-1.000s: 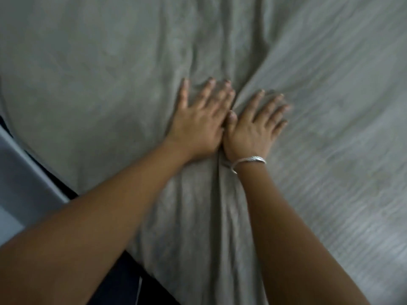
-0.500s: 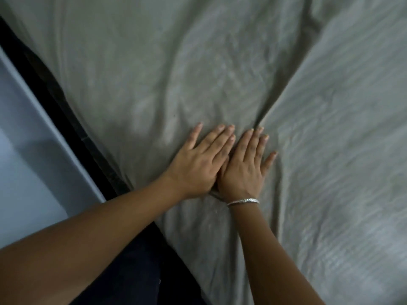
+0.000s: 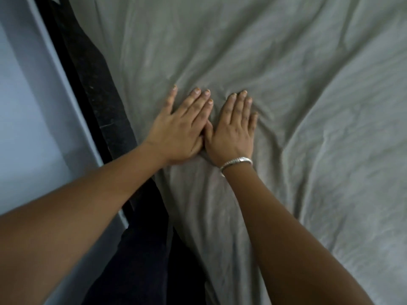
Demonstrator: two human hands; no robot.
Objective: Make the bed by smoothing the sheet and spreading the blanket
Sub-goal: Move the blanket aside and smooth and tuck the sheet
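While both palms press flat on the grey-green sheet (image 3: 286, 62), they have travelled over the last second from well away from the dark bed edge (image 3: 94, 84) to just beside it. The left hand (image 3: 182, 128) now lies nearest that edge, its wrist almost over it. The right hand (image 3: 233, 130), with a silver bracelet (image 3: 236, 162) at its wrist, comes next on the side away from the edge. Neither hand grips anything: the fingers are straight and slightly fanned, the hands lie side by side, and the thumbs touch between them. A second ago a deep fold ran off from the fingertips, and half a second ago a long crease did; neither shows ahead of the fingers now. Only small puckers gather at the fingertips, and the cloth between the hands and the edge looks fairly flat. Some of this apparent shift may come from the head camera turning, since far more of the edge is in view than before. The sheet itself spreads away from the edge across the rest of the view, and well away from the edge it keeps broad, soft ridges. I judge that this stroke has carried slack toward the edge, so the smoothing is under way but not done, and the rumpled stretch far from the edge needs its own pass. No blanket is in view, so that spreading seems not yet begun.
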